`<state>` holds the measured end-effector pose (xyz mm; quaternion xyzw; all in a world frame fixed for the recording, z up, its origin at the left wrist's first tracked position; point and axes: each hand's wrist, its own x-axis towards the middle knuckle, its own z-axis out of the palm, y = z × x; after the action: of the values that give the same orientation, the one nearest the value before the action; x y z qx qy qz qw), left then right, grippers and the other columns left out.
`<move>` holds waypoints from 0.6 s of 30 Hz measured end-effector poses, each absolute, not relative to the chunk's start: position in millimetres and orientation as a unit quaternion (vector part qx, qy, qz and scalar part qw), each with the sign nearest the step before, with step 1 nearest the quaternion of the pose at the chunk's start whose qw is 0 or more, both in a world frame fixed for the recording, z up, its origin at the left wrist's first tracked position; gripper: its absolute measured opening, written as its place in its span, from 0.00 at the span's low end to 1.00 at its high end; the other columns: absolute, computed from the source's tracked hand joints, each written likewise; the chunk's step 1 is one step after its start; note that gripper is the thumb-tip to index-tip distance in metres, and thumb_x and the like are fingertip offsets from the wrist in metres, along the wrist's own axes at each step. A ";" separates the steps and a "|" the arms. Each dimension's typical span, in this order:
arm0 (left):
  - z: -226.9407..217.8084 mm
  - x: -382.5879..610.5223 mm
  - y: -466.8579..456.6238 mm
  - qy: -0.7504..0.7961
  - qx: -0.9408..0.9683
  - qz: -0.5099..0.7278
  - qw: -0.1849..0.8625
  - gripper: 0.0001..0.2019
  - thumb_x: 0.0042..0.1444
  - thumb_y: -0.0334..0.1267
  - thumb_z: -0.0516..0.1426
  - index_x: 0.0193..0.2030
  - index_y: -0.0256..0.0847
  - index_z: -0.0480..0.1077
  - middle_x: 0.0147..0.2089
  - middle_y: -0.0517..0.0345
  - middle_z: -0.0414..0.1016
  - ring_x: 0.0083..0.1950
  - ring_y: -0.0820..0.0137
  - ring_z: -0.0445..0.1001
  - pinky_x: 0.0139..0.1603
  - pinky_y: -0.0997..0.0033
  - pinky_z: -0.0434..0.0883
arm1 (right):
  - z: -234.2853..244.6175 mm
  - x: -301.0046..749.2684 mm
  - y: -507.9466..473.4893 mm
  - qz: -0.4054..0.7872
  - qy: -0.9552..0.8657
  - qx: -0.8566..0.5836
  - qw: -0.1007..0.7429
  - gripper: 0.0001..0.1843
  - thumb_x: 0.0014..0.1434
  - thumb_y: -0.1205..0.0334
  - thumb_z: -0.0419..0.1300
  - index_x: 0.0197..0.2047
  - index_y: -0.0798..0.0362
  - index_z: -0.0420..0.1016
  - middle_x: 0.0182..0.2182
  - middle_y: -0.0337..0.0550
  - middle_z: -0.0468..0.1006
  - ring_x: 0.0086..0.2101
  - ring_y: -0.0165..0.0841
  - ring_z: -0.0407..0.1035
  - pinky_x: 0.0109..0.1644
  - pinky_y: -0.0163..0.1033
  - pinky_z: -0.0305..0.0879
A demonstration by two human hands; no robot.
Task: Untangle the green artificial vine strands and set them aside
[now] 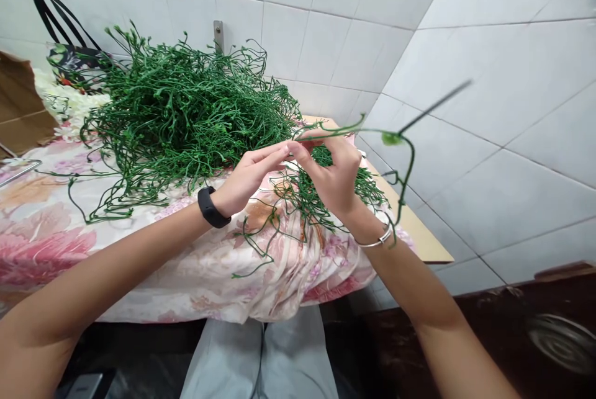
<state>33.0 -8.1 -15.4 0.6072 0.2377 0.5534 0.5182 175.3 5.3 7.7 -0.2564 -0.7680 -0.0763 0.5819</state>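
Observation:
My left hand [246, 179], with a black band on its wrist, and my right hand [335, 172], with a silver bangle, meet at the fingertips above the bed-like cloth surface. Both are closed around a thin green artificial flower stem [344, 131]; the pinched part is mostly hidden by the fingers. From the right hand the stem runs rightward to a pale green knob with a dark straight wire [435, 106] sticking out. One curly green branch hangs down past my right wrist. Behind the hands lies a large heap of similar green stems [186, 107].
A smaller pile of stems [367, 188] lies behind my right hand. White artificial flowers [79, 104], a black floral bag [81, 61] and brown cardboard [21, 101] are at left. Floral cloth [153, 275] covers the table; a board edge [419, 237] juts out by the tiled wall.

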 end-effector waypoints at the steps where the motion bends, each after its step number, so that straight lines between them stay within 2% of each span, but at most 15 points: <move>1: -15.3 32.8 -8.1 0.241 0.621 0.540 0.515 0.15 0.55 0.44 0.53 0.47 0.43 0.72 0.55 0.53 0.68 0.56 0.62 0.64 0.54 0.60 0.62 | 7.9 175.0 4.4 -0.077 -0.757 -0.273 0.589 0.08 0.52 0.57 0.59 0.30 0.53 0.70 0.26 0.38 0.74 0.27 0.27 0.67 0.35 0.37 0.65; 5: -12.1 29.2 -7.7 0.267 0.665 0.499 0.487 0.15 0.53 0.44 0.55 0.45 0.43 0.73 0.49 0.54 0.73 0.51 0.63 0.68 0.50 0.63 0.64 | 9.6 176.0 3.9 -0.050 -0.750 -0.301 0.587 0.10 0.53 0.56 0.57 0.25 0.52 0.70 0.24 0.39 0.74 0.26 0.27 0.67 0.34 0.36 0.65; 11: -4.7 26.0 -11.1 0.252 0.657 0.566 0.430 0.12 0.54 0.42 0.54 0.40 0.43 0.75 0.42 0.57 0.76 0.47 0.68 0.71 0.48 0.68 0.66 | 10.1 177.4 6.8 0.064 -0.763 -0.281 0.579 0.10 0.54 0.55 0.57 0.31 0.53 0.74 0.26 0.39 0.76 0.26 0.27 0.68 0.32 0.36 0.66; 15: -5.1 28.4 -11.0 0.233 0.614 0.615 0.437 0.11 0.54 0.42 0.54 0.36 0.41 0.75 0.42 0.57 0.76 0.46 0.69 0.72 0.50 0.68 0.66 | 9.5 174.0 2.8 0.121 -0.754 -0.278 0.582 0.10 0.54 0.56 0.57 0.33 0.53 0.74 0.29 0.39 0.75 0.27 0.26 0.68 0.33 0.36 0.67; 18: -5.5 27.6 -8.0 0.214 0.578 0.626 0.478 0.12 0.54 0.44 0.53 0.39 0.42 0.73 0.47 0.56 0.73 0.50 0.68 0.70 0.49 0.68 0.67 | 10.0 173.2 1.2 0.142 -0.765 -0.263 0.570 0.08 0.54 0.59 0.57 0.33 0.54 0.72 0.29 0.38 0.74 0.28 0.25 0.67 0.33 0.34 0.67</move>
<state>27.6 -8.0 -5.5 0.5777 0.2139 0.6258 0.4785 173.2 1.2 10.0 -0.2629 -0.7652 0.1419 0.5703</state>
